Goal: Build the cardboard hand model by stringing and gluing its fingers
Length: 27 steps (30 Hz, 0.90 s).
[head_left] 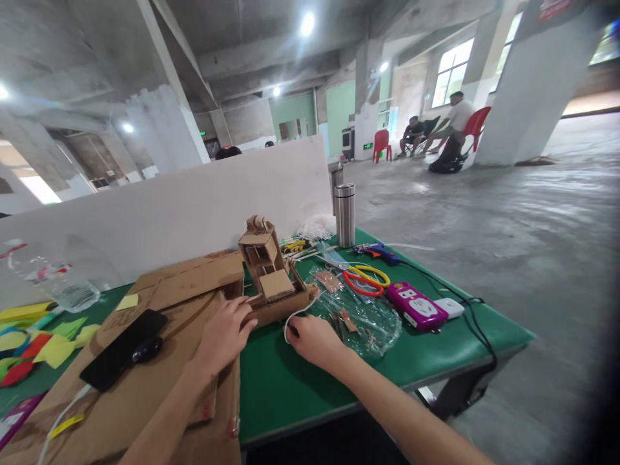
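A small cardboard model [269,276] with a tower and a flat base stands on the green table [290,387]. My left hand [223,332] rests on the flattened cardboard box and its fingertips touch the model's base at the left. My right hand [314,338] lies on the table just right of the model and pinches a thin white string [296,315] that curves up toward the model's base. A crumpled clear plastic bag [371,323] with small brown pieces lies right beside that hand.
A black phone [123,349] lies on flattened cardboard [159,381] at the left. Scissors [364,279], a purple power strip [416,306], a blue glue gun [376,252] and a steel flask [345,214] stand to the right. A white board [169,206] backs the table. People sit far off.
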{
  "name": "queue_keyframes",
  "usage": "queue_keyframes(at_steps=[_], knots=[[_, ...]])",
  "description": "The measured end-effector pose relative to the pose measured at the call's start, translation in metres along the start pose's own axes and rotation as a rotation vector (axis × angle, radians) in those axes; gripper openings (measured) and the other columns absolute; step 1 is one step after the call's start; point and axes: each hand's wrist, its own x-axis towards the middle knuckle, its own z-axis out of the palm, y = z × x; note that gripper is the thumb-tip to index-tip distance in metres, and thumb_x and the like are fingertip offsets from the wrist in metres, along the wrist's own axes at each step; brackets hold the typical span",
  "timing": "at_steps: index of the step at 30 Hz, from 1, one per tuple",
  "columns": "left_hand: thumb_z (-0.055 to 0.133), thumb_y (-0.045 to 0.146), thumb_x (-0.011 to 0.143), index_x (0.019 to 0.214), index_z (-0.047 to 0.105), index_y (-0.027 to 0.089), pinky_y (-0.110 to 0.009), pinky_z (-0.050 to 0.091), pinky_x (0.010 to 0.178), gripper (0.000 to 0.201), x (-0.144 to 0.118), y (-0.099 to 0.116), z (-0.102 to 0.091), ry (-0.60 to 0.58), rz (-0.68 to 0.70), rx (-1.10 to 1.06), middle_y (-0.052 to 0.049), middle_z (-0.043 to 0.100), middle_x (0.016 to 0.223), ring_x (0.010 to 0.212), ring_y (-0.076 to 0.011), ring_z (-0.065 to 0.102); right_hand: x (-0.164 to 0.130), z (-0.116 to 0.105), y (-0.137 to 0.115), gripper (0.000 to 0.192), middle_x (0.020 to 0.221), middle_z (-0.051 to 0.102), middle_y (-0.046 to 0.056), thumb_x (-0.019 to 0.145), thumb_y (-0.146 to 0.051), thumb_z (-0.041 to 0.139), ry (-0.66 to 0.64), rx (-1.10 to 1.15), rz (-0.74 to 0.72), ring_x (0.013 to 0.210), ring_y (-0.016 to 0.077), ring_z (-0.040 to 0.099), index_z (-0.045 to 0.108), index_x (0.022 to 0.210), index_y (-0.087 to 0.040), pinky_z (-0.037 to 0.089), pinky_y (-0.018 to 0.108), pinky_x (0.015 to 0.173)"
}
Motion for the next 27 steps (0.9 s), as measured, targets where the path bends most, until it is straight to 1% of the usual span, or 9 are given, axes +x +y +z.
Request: queue_keyframes(at_steps=[4,8,11,13,16,19,21,24,27], knots=[[0.045,0.035,0.098,0.100,0.063,0.021,-0.048,0.047,0.106,0.022,-0.019,0.005,0.006,0.128,-0.030,-0.111,-0.011,0.058,0.136,0.126,-0.0277,0.055,0.002,-0.005,0.002,0.020,0.083,0.072,0.013,0.093,-0.022,0.050,0.048,0.166,0.035,0.078,0.0252,0.069,0.066,0.086,-0.015,0.042,0.028,0.067],[0.036,0.040,0.102,0.120,0.055,0.018,-0.053,0.044,0.109,0.034,-0.029,0.012,0.015,0.250,-0.114,-0.202,-0.016,0.056,0.132,0.130,-0.0290,0.052,-0.002,-0.018,-0.004,0.030,0.087,0.069,0.005,0.097,-0.019,0.031,0.121,0.409,-0.008,0.076,0.0175,0.064,0.058,0.110,-0.016,0.044,0.024,0.066],[0.032,0.039,0.103,0.130,0.050,0.019,-0.052,0.039,0.114,0.039,-0.034,0.022,0.023,0.254,-0.138,-0.307,-0.015,0.051,0.138,0.136,-0.0275,0.047,-0.008,-0.030,-0.012,0.033,0.090,0.067,0.003,0.101,-0.030,0.028,0.151,0.533,-0.060,0.074,0.0156,0.061,0.051,0.121,-0.018,0.045,0.024,0.064],[0.030,0.038,0.103,0.139,0.044,0.020,-0.053,0.033,0.118,0.043,-0.041,0.030,0.031,0.204,-0.154,-0.373,-0.016,0.042,0.146,0.143,-0.0285,0.038,-0.013,-0.036,-0.017,0.034,0.088,0.066,0.003,0.098,-0.043,0.041,0.166,0.598,-0.059,0.073,0.0170,0.060,0.050,0.118,-0.017,0.044,0.026,0.065],[0.033,0.034,0.101,0.151,0.031,0.019,-0.058,0.029,0.119,0.052,-0.058,0.040,0.041,0.076,-0.106,-0.357,-0.020,0.027,0.157,0.150,-0.0337,0.023,-0.018,-0.042,-0.023,0.053,0.089,0.066,0.005,0.084,-0.054,0.062,0.169,0.638,-0.011,0.078,0.0216,0.061,0.049,0.118,-0.016,0.045,0.030,0.068],[0.042,0.035,0.098,0.156,0.019,0.030,-0.061,0.031,0.117,0.063,-0.075,0.047,0.043,-0.050,-0.021,-0.306,-0.014,0.010,0.166,0.152,-0.0370,0.013,-0.021,-0.044,-0.025,0.069,0.104,0.068,0.007,0.077,-0.054,0.072,0.137,0.652,-0.029,0.090,0.0254,0.063,0.045,0.130,-0.019,0.047,0.033,0.075],[0.044,0.038,0.097,0.158,0.014,0.032,-0.062,0.034,0.114,0.068,-0.081,0.051,0.037,-0.100,0.004,-0.290,-0.013,0.006,0.167,0.150,-0.0398,0.014,-0.020,-0.045,-0.022,0.069,0.113,0.067,0.008,0.078,-0.049,0.074,0.091,0.722,-0.105,0.097,0.0250,0.063,0.045,0.133,-0.021,0.048,0.033,0.081],[0.044,0.043,0.096,0.158,0.017,0.027,-0.061,0.037,0.112,0.069,-0.080,0.055,0.019,-0.226,0.037,-0.280,-0.016,0.016,0.165,0.149,-0.0401,0.019,-0.016,-0.047,-0.011,0.070,0.116,0.066,0.006,0.077,-0.042,0.076,0.006,0.830,-0.214,0.099,0.0232,0.062,0.046,0.137,-0.021,0.049,0.033,0.083],[0.044,0.047,0.096,0.153,0.035,0.030,-0.058,0.039,0.111,0.060,-0.078,0.052,-0.011,-0.313,0.094,-0.257,-0.012,0.034,0.160,0.145,-0.0373,0.034,-0.009,-0.051,0.002,0.084,0.111,0.067,0.005,0.070,-0.038,0.082,-0.041,0.822,-0.229,0.097,0.0223,0.062,0.044,0.143,-0.020,0.051,0.033,0.083]])
